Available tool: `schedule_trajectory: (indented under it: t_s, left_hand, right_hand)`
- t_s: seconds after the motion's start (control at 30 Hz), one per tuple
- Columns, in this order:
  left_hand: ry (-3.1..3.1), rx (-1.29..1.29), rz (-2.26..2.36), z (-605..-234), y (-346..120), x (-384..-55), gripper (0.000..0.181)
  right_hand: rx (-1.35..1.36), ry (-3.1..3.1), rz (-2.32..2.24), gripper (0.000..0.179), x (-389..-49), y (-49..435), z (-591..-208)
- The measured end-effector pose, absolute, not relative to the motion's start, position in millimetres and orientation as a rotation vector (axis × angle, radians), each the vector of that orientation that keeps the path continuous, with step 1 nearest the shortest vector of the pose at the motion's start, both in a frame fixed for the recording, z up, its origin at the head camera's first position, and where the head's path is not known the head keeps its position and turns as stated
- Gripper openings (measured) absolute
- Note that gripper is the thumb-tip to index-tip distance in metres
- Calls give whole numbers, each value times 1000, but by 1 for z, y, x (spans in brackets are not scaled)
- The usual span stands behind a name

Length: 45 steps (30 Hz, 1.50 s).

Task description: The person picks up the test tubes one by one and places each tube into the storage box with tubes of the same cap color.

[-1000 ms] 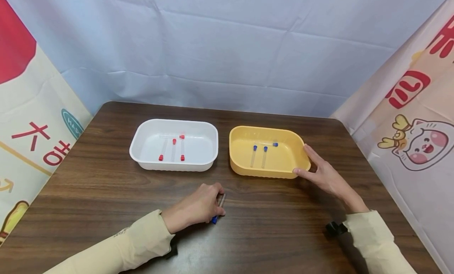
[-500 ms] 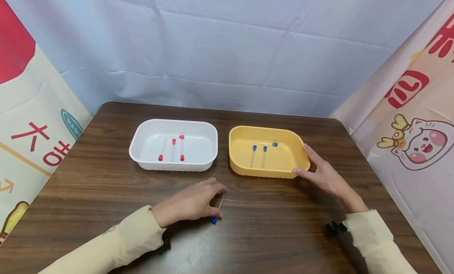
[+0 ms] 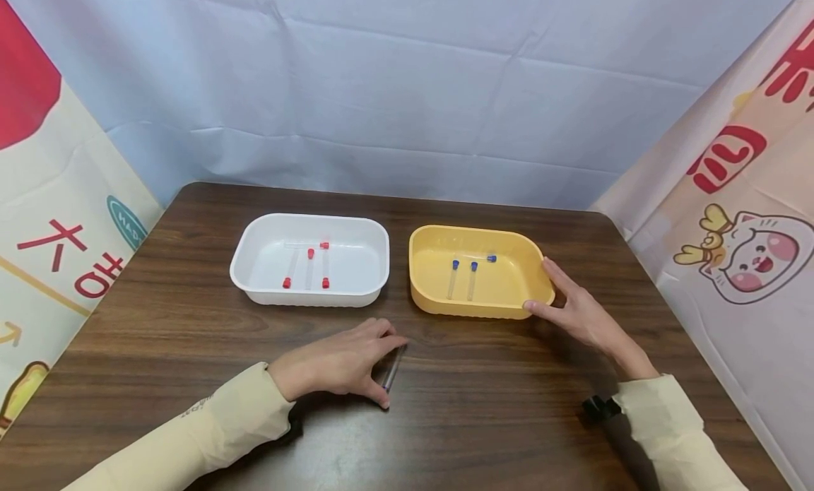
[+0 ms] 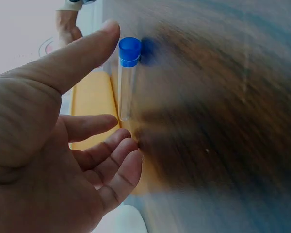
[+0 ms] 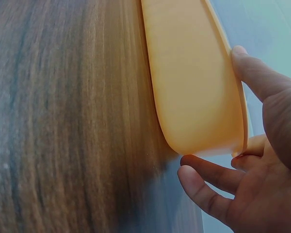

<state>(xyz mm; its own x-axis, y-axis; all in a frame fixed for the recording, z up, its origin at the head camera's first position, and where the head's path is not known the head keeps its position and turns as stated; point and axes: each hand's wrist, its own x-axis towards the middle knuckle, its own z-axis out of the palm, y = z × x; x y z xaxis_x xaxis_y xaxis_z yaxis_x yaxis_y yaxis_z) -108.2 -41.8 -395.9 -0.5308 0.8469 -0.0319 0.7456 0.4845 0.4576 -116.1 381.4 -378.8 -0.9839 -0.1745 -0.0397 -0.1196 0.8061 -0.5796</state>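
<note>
A clear test tube (image 3: 394,369) with a blue cap (image 4: 130,51) lies on the table in front of the two basins. Over it spreads my left hand (image 3: 337,361), its thumb near the capped end and its fingers near the other end. In the left wrist view a gap shows between thumb and cap, and the fingers are loosely bent. My right hand (image 3: 586,323) holds the right end of the yellow basin (image 3: 467,309), thumb on the rim and fingers around the end. Inside that basin lie several blue-capped test tubes (image 3: 472,282).
Left of the yellow basin stands a white basin (image 3: 311,299) with several red-capped test tubes (image 3: 309,270) in it. Both basins rest on the dark wooden table (image 3: 483,399). A pale cloth (image 3: 407,88) hangs behind, with printed sheets (image 3: 757,244) at the sides.
My left hand has spread and let go of the tube; its thumb has moved toward me and now covers most of the cap in the head view. My right hand stays on the yellow basin.
</note>
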Motion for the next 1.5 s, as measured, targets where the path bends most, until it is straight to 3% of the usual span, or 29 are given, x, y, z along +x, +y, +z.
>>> schedule_trajectory:
  t_s: [0.4,1.5]
  left_hand:
    - [2489,1351,493,-398,-39,-106,94]
    - [2449,1349,625,-394,-32,-107,86]
  right_hand:
    - [-225,2894,-920,103,-115,382,-379]
    - [-240,2905,-906,102,-117,382,-380]
